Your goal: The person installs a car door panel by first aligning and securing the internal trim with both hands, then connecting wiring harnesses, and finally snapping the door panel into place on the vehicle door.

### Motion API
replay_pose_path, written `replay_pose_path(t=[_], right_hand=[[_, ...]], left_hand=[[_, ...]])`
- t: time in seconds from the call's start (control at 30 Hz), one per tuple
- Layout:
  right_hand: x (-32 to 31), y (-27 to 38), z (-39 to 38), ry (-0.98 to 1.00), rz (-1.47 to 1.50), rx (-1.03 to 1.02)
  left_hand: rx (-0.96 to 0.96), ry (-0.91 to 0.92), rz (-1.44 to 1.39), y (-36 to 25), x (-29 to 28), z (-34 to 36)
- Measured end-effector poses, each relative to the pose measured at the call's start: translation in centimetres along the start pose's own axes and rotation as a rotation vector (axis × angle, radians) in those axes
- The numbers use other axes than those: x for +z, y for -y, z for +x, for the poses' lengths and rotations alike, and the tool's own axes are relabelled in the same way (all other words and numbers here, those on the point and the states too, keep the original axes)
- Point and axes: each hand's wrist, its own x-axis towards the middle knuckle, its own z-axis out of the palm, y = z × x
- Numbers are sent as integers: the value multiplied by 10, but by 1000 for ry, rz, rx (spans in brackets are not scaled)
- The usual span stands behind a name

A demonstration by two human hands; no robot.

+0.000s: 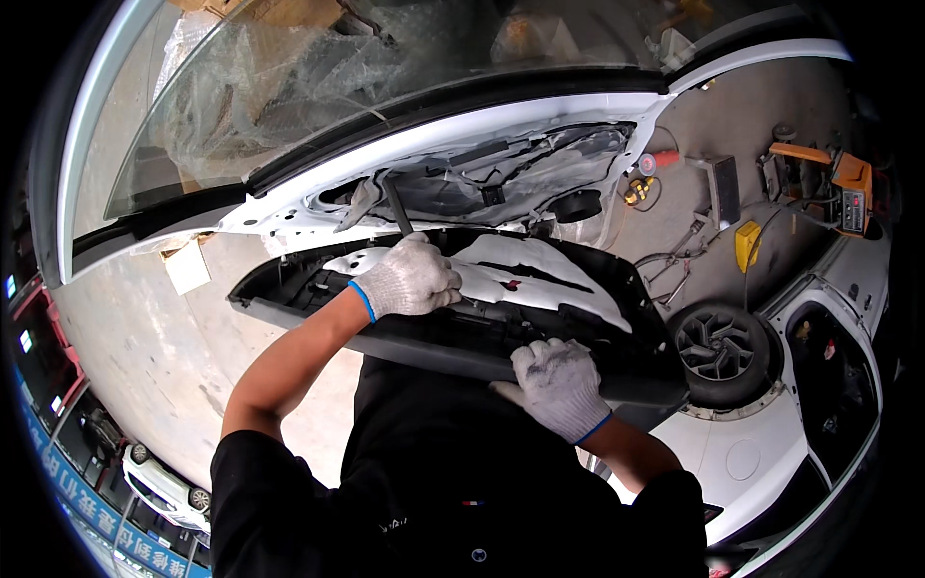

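A black door trim panel is tilted in front of me, its back side with white padding facing up. My right hand, in a white knit glove, is closed on the panel's near edge. My left hand, gloved alike, makes a fist over the panel's inner side. A dark grey strip rises from behind that fist toward the door; whether the fingers hold it is hidden. Just beyond stands the white car door, its inner metal and grey lining exposed.
Door glass rises at the far side. To the right are a wheel on a white car body, a yellow object, an orange machine and cables on the floor. A cardboard piece lies at left.
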Motion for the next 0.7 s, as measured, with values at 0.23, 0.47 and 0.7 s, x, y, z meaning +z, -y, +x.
replay_pose_path(t=[0.23, 0.47, 0.7], right_hand=[[-35, 11, 24, -101, 103, 26], [-43, 9, 18, -178, 372, 1], [-54, -2, 8, -225, 497, -119]], left_hand=[[76, -95, -50, 6, -8, 21], [57, 27, -38, 1, -3, 17], [68, -104, -37, -3, 1, 15]])
